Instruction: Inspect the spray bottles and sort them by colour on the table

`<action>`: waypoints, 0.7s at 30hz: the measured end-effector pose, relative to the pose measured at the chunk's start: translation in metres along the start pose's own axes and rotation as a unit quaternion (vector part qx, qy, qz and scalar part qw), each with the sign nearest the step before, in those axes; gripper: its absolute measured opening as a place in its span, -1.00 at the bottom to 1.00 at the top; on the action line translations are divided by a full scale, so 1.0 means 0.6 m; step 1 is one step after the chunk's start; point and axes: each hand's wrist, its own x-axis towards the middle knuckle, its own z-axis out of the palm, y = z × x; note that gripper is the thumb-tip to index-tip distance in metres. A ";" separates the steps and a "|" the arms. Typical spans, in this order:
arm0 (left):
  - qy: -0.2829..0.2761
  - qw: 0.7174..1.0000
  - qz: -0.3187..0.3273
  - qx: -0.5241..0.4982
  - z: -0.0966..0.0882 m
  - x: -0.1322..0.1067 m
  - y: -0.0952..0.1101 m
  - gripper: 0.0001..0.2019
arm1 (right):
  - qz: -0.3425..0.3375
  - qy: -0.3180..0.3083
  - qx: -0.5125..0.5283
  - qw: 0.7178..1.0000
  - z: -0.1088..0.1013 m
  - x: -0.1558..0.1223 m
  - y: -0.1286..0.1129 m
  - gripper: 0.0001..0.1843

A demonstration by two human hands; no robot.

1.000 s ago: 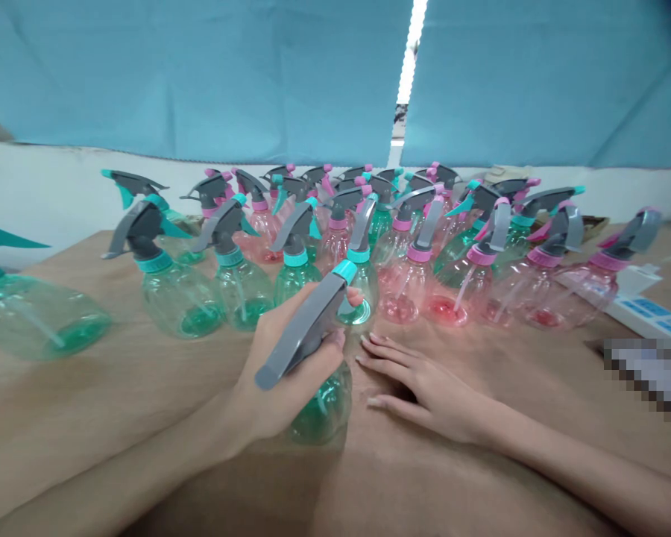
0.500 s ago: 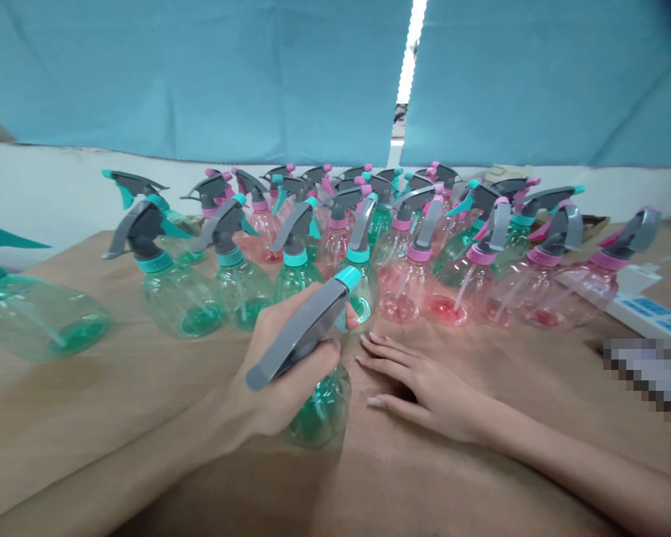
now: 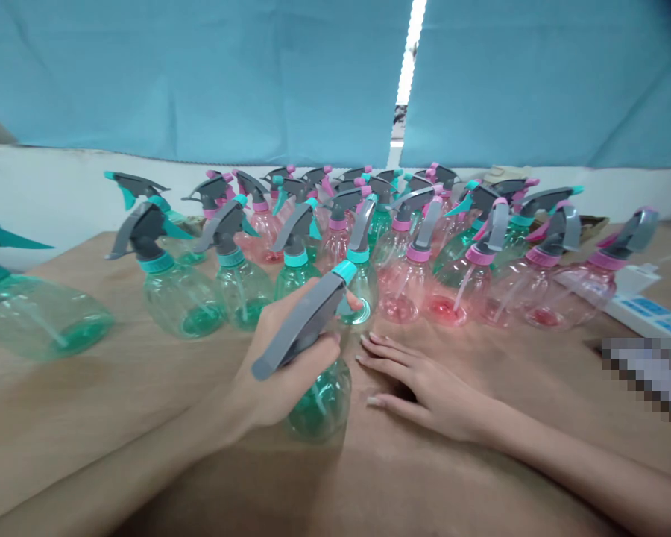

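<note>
My left hand (image 3: 288, 358) is closed round the neck and trigger of a green spray bottle (image 3: 320, 403), whose grey head with a turquoise nozzle points away and to the right. The fingers hide its collar and most of the trigger. To its right, my right hand (image 3: 419, 377) lies flat on the wooden table (image 3: 458, 485), fingers stretched out, holding nothing. Just beyond the hands stand green spray bottles (image 3: 246, 291) on the left and pink spray bottles (image 3: 447, 298) on the right.
Several more spray bottles crowd behind the front row. One green spray bottle (image 3: 39, 313) stands apart at far left. A white power strip (image 3: 649, 309) and a pixelated object (image 3: 649, 373) lie at right. A blue curtain (image 3: 201, 82) hangs behind the table.
The spray bottle's head has shifted very slightly down and to the left in my left hand. My right hand stays in place.
</note>
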 end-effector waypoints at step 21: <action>-0.001 0.997 -0.050 -0.051 0.005 -0.001 0.015 -0.68 | -0.007 0.011 0.018 1.000 0.003 -0.002 0.003 -0.35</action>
